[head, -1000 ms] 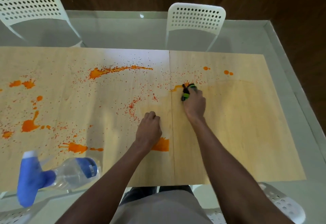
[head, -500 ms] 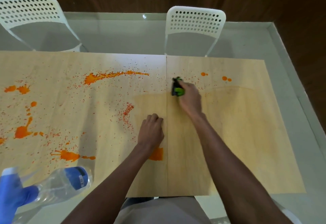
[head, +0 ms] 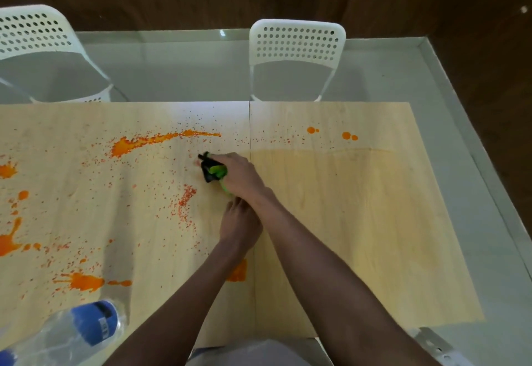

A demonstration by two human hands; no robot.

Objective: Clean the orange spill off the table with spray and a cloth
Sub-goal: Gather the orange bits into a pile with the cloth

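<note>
My right hand [head: 240,177] presses a bunched black and green cloth [head: 212,170] onto the wooden table top [head: 359,221], just left of the seam between the two boards. My left hand [head: 240,226] rests as a loose fist on the table right below it, partly under my right forearm. Orange spill covers the left board: a long streak [head: 149,142] above the cloth, fine specks [head: 184,201] beside it, and blots [head: 83,280] toward the front left. A small orange patch [head: 238,272] lies by my left wrist. The clear spray bottle [head: 72,334] with a blue label lies on its side at the front left.
Two white perforated chairs [head: 296,46] [head: 37,40] stand behind the table. The wooden boards sit on a glass top [head: 460,106] that reaches further right. Small orange dots [head: 347,135] remain on the right board's far part. A white chair edge [head: 440,348] shows at the front right.
My right hand has swept the cloth leftward across the seam onto the left board. The left hand has stayed put. The view has shifted, so the bottle sits lower left.
</note>
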